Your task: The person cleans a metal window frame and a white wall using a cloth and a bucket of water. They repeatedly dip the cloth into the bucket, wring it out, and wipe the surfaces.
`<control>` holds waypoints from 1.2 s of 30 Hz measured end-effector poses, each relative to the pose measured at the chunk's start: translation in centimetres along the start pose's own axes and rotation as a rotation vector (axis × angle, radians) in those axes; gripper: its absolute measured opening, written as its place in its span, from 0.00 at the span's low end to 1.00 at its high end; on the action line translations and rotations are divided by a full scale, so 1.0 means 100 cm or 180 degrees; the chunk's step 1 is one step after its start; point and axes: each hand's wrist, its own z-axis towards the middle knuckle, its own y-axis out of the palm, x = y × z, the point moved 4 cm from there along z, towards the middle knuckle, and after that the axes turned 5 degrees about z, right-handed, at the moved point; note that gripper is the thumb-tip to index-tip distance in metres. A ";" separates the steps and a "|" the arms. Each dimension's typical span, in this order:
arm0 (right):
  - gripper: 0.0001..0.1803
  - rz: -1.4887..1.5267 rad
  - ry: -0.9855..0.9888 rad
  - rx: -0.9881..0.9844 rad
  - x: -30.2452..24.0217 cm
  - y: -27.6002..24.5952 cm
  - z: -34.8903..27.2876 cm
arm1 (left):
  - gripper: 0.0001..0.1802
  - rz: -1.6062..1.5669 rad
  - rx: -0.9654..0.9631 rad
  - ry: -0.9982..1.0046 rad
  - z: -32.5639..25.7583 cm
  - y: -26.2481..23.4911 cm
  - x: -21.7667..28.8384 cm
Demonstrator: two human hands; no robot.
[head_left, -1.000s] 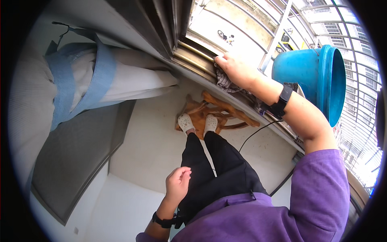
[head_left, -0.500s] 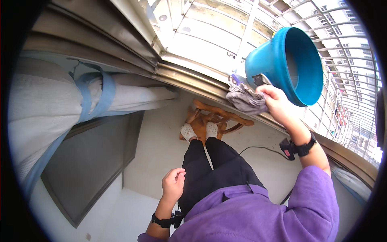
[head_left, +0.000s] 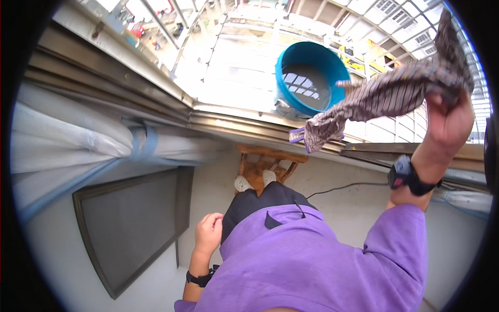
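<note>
My right hand (head_left: 449, 117), raised at the right, grips a grey-brown striped cloth (head_left: 379, 99) with purple edging. The cloth stretches out to the left, its far end hanging just over the window frame, and another part of it sticks up above the hand. Beyond the frame a teal bucket (head_left: 283, 86) stands upright with murky grey water (head_left: 312, 91) in it, reflecting the bars. The cloth passes in front of the bucket's right side. Low at my left side, my left hand (head_left: 209, 231) hangs beside my hip with its fingers curled in and nothing visible in them.
The metal window track (head_left: 223, 122) runs between me and the barred ledge. My feet are on a wooden chair (head_left: 254, 174). A tied pale curtain (head_left: 67, 130) hangs at the left above a dark framed panel (head_left: 135, 223). A black cable (head_left: 338, 187) crosses the wall.
My right hand has moved right, away from the bucket, and the bunched cloth is now spread out. My view has shifted; the bucket appears further left with its water showing.
</note>
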 end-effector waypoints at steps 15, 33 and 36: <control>0.10 -0.2128 0.0268 0.0044 0.131 -0.054 0.110 | 0.05 0.0610 0.0165 0.0038 -0.010 -0.033 0.025; 0.14 -0.5191 0.1848 -0.0609 0.275 -0.163 -0.015 | 0.16 0.0857 -0.1566 0.1322 0.220 0.033 0.299; 0.14 -0.5107 0.1803 -0.0552 0.272 -0.158 -0.012 | 0.14 0.0780 -0.2132 0.1183 0.296 0.108 0.311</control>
